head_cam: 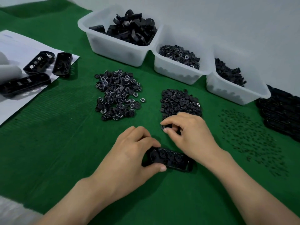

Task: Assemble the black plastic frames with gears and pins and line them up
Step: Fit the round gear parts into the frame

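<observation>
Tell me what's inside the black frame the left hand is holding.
Several round black gears sit inside the frame; the left hand covers its left end, so that part is hidden.

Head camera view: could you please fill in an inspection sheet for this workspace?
Surface: green mat, covering the table.
Job's things: frame with gears seated, lying near the person; numbered gears and plain gears in piles; pins scattered at the right; white bins with more parts; three finished frames on a paper sheet; dark stack at far right, likely frames.
Clutter: white objects at the left edge, unclear.
Hands: left hand grips the frame's left end; right hand pinches a small black piece at the plain pile's edge.
Cables: nothing seen.
Surroundings: pale wall behind the bins.
</observation>
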